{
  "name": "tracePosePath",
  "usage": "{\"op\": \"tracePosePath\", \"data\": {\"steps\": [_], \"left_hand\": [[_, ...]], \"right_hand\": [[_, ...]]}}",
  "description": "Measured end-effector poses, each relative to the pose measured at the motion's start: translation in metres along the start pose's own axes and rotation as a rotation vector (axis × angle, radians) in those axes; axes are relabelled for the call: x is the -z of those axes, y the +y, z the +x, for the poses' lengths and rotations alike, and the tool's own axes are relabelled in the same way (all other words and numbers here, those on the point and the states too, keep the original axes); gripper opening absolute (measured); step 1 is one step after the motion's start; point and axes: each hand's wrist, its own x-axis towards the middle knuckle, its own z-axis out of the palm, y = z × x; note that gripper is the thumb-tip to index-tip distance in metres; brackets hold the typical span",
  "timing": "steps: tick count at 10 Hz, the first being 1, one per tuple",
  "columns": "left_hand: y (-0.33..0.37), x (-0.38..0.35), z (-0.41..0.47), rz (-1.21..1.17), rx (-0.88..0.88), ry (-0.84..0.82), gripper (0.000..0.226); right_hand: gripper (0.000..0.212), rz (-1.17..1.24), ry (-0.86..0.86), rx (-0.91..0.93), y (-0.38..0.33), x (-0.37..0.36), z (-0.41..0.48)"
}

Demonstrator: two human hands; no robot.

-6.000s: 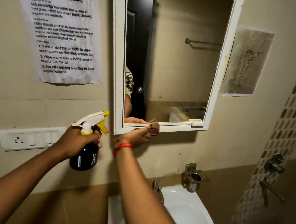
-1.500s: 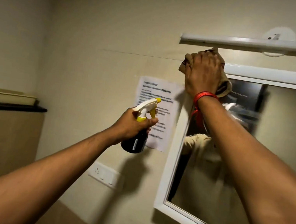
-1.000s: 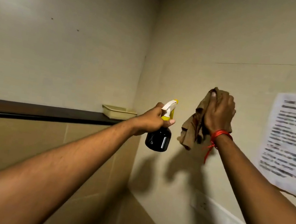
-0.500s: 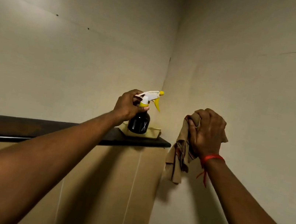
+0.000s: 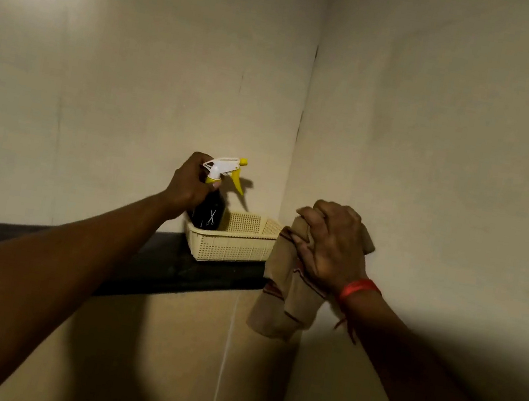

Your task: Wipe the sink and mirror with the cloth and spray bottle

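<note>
Black plastic makes up the body of the spray bottle (image 5: pixel 208 215), which carries a small white scissors mark on its side and is topped by a white trigger head with a yellow nozzle tip, yellow collar and yellow trigger. It stands upright with its lower part inside the left end of a cream perforated basket (image 5: pixel 235 247), which sits on a dark shelf (image 5: pixel 155 266) in the corner of the beige walls. The left hand (image 5: pixel 189 186) is wrapped around the bottle's neck just under the head, fingers curled closed on it. The cloth (image 5: pixel 286 294) is brownish tan with thin dark red stripes; the right hand (image 5: pixel 332 245) clenches its upper part in a fist just right of the basket, the rest hanging loose below. A red thread (image 5: pixel 358 289) circles that wrist.
</note>
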Motion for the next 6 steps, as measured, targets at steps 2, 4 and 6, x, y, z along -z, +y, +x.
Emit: {"op": "tracePosePath", "data": {"steps": [2,4,6], "left_hand": [[-0.019,-0.003,0.005,0.047,0.055,-0.045,0.039],[-0.029,-0.014,0.000,0.079,0.021,0.038,0.055],[-0.019,-0.006,-0.026,0.344,-0.248,0.253,0.068]], "right_hand": [[0.050,0.005,-0.191,0.110,0.007,-0.042,0.043],[0.074,0.013,-0.511,0.329,0.005,-0.083,0.095],[0.056,-0.073,-0.323,0.169,0.001,-0.062,0.095]]}}
